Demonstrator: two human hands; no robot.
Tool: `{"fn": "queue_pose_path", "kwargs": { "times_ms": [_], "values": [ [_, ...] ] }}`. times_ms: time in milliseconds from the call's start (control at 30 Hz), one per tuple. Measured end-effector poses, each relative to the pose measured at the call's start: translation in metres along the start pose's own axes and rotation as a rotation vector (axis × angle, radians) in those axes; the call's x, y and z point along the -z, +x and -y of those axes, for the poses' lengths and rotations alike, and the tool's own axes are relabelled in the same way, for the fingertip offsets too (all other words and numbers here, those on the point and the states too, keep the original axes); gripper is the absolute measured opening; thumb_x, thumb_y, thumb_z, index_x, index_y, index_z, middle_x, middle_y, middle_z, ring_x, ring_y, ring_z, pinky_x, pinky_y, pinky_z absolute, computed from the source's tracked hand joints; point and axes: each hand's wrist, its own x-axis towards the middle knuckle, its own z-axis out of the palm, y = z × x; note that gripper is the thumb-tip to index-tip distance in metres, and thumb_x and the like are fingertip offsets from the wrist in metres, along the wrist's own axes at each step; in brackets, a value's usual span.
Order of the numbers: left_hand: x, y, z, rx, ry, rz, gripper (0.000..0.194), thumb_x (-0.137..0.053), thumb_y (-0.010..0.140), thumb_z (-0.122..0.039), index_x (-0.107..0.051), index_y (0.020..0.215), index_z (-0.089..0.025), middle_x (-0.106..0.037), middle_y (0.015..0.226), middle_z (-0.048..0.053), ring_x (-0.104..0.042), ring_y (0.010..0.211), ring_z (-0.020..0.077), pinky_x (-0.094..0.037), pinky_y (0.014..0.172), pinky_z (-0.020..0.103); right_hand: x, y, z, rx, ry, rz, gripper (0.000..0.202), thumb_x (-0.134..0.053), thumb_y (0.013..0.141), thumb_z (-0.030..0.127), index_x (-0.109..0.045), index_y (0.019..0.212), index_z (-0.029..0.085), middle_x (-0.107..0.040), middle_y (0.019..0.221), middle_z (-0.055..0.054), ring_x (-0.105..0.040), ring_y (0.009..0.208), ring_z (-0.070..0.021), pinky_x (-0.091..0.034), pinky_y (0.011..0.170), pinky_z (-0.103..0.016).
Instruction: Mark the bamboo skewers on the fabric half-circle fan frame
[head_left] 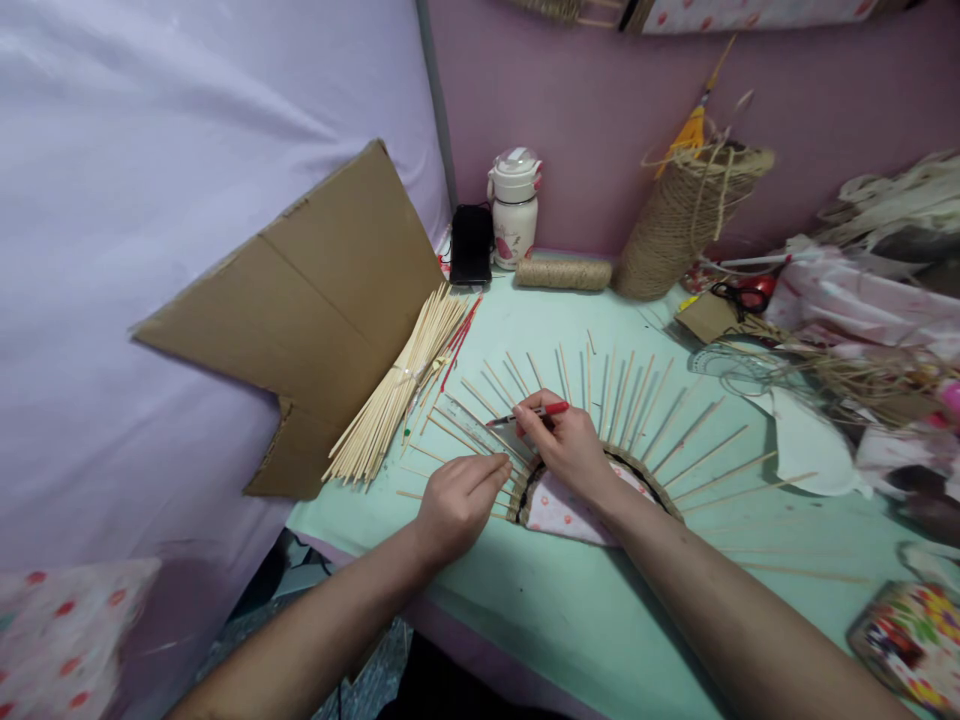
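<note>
A half-round piece (566, 512) with pink-dotted cloth and a rope-like rim lies on the green tabletop, thin sticks fanning out from its curved edge. My right hand (566, 445) grips a red pen (553, 408), its tip over a clear ruler (472, 428) that lies along the sticks at the left of the fan. My left hand (463, 500) is beside the rim, fingers together and pressed down at the ruler's lower end; part of the ruler there is hidden.
A tied stick bundle (401, 390) leans by folded cardboard (315, 290) at left. Behind stand a phone (472, 245), a white bottle (515, 215), a small twine roll (564, 274) and a large twine cone (675, 225). Cloth and scraps (840, 300) crowd the right.
</note>
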Motion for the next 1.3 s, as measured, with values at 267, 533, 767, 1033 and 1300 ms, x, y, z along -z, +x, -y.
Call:
{"fn": "queue_pose_path", "kwargs": {
  "times_ms": [267,533,767,1033,1300],
  "values": [
    [-0.001,-0.002,0.002,0.01,-0.005,0.021,0.02,-0.052,0.088,-0.01,-0.067,0.101,-0.015,-0.074,0.095,0.009,-0.069,0.085,0.0164,-0.056,0.073,0.028,0.0,0.0,0.0,0.004,0.008,-0.024,0.026,-0.049,0.092,0.04,-0.058,0.078,0.019,-0.063,0.065,0.0,-0.057,0.057,-0.0133,-0.041,0.057,-0.024],
    [0.002,0.001,-0.002,-0.01,0.016,-0.017,0.018,-0.054,0.087,-0.009,-0.067,0.098,-0.014,-0.074,0.094,0.009,-0.069,0.083,0.0168,-0.056,0.071,0.028,0.001,-0.001,0.003,0.01,0.011,-0.035,0.026,-0.05,0.091,0.039,-0.059,0.078,0.019,-0.063,0.064,0.0,-0.055,0.056,-0.013,-0.041,0.058,-0.025],
    [0.009,-0.005,-0.01,0.029,0.031,-0.036,0.023,-0.053,0.087,-0.01,-0.066,0.105,-0.016,-0.074,0.096,0.01,-0.07,0.088,0.0171,-0.056,0.076,0.028,0.002,-0.001,0.004,0.01,0.02,-0.046,0.026,-0.05,0.091,0.039,-0.058,0.077,0.019,-0.062,0.063,0.0,-0.054,0.055,-0.0124,-0.04,0.056,-0.024],
    [0.01,-0.01,-0.013,0.056,0.039,-0.021,0.021,-0.054,0.087,-0.01,-0.066,0.103,-0.016,-0.074,0.097,0.009,-0.069,0.087,0.0176,-0.056,0.075,0.029,0.012,-0.002,0.015,0.033,0.024,-0.097,0.027,-0.05,0.091,0.04,-0.059,0.078,0.019,-0.063,0.065,0.0,-0.054,0.056,-0.0117,-0.04,0.057,-0.023],
    [0.008,-0.01,-0.015,0.052,0.052,-0.025,0.02,-0.055,0.087,-0.01,-0.066,0.102,-0.016,-0.074,0.097,0.009,-0.069,0.086,0.0178,-0.055,0.074,0.029,0.027,-0.011,0.025,0.046,-0.021,-0.091,0.025,-0.051,0.092,0.038,-0.059,0.078,0.019,-0.063,0.066,0.0,-0.056,0.057,-0.0112,-0.04,0.058,-0.023]
  ]
}}
